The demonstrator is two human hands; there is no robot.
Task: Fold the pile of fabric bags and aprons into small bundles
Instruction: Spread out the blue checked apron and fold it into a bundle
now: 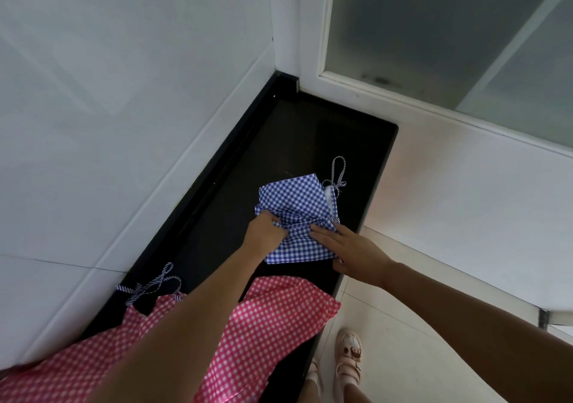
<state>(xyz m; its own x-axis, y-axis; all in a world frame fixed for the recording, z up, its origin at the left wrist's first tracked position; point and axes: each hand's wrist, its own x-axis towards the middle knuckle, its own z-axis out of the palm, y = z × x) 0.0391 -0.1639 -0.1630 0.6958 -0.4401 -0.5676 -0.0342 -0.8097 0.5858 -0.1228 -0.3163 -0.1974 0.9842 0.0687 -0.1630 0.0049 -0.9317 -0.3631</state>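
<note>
Blue checked cloth (294,201) part-folded on the black ledge (310,142).
We find the left hand (266,232) gripping a fold, fingertips buried; the right hand (350,247) presses flat, fingers straight. The left forearm covers part of the pink checked cloth (273,319), cut off at the bottom edge. Striped ties (152,284) lie beside the wall.
</note>
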